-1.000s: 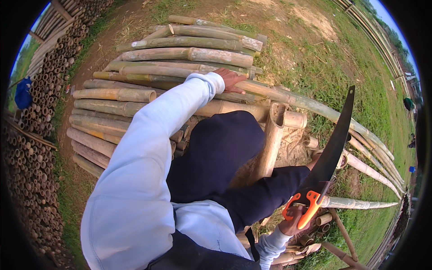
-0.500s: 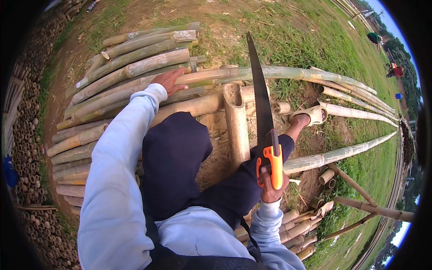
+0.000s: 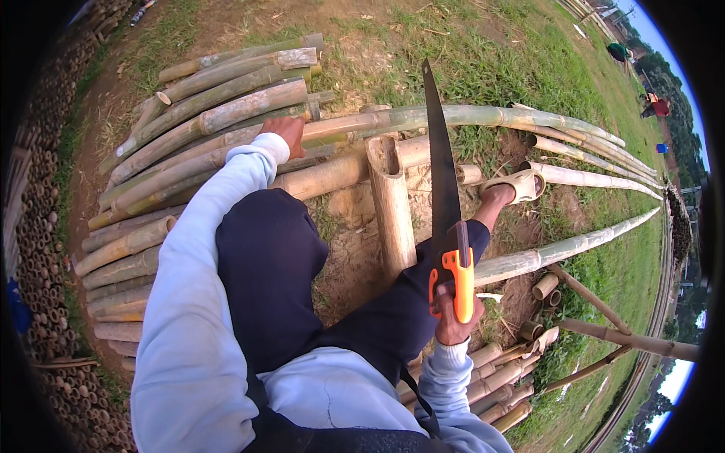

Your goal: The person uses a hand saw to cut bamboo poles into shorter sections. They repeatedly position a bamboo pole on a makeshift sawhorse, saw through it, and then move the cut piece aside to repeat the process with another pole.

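Observation:
My right hand (image 3: 455,323) is closed around the orange handle of a handsaw (image 3: 444,170). Its long dark blade points up and away, apart from any cut, and in the picture it crosses in front of a long bamboo pole (image 3: 483,116). That pole runs from the pile at left out over the grass to the right. On its left part sits my left hand (image 3: 285,136), knuckles up and fingers curled over it; the fingertips are hidden. Just below the pole, between my legs, a short thick bamboo piece (image 3: 391,215) with an open notched top leans against a lying bamboo log (image 3: 328,175).
Cut bamboo lengths (image 3: 253,102) lie stacked at left, with more (image 3: 498,385) at lower right. Several long poles (image 3: 596,178) stretch right, near my sandalled foot (image 3: 517,186). A bamboo frame (image 3: 627,343) stands at right. Two people (image 3: 655,107) are far off.
My left hand has drawn its fingers in and curled them over the pole. The saw stays in my right hand, its tip slightly further right. The view has shifted a little.

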